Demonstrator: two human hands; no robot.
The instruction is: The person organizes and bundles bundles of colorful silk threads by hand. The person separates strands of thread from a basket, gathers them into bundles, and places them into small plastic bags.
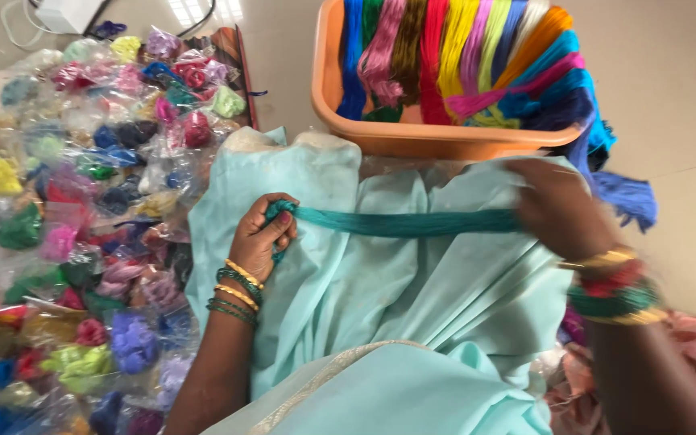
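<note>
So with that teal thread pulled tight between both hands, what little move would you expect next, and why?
Probably a turn of the left hand to wind the teal thread round its fingers. The left fist already closes on one end, the right hand holds the other, and the hank is stretched taut across the pale green cloth, so it looks ready for winding or twisting.

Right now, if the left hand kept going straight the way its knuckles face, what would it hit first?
The left hand, fisted on the teal thread bundle, faces up and away across the pale green cloth. The orange tub of coloured skeins looks like the first thing in that line, though depth is hard to judge.
</note>
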